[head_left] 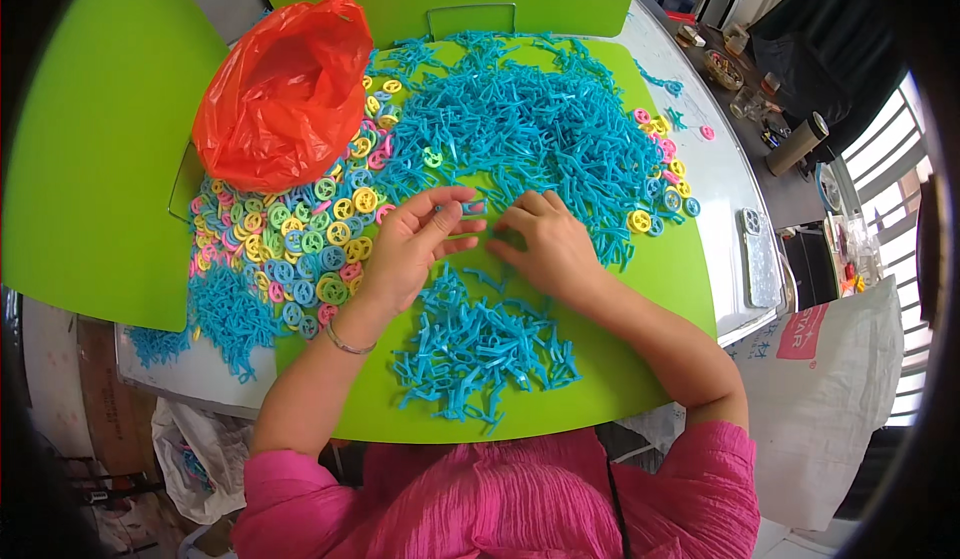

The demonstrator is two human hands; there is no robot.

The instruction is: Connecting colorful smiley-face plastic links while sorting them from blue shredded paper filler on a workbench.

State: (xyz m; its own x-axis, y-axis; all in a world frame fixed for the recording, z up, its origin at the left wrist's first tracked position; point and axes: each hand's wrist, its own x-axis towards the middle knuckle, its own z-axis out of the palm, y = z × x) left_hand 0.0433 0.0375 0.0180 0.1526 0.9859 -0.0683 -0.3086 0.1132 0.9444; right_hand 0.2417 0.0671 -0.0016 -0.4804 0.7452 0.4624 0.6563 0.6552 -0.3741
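Pinching blue piece (473,208): left hand (416,236); right hand (550,247), grip unclear; red bag (283,99) open, contents hidden.

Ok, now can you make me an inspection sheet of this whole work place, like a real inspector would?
Surface: green board on a white table.
Things in use: big blue heap of thin pieces beyond the hands; smaller blue pile nearer the person; colourful wheel-shaped rings, mostly on the left.
Clutter: open red bag by the rings; phone on the table's right side.
Hands: left hand pinches a small blue piece; right hand is curled close by, its grip unclear.
Cables: nothing sure; a dark strip on the pink clothing could be cord or strap.
Surroundings: white sack at right; tall flask beyond the table.
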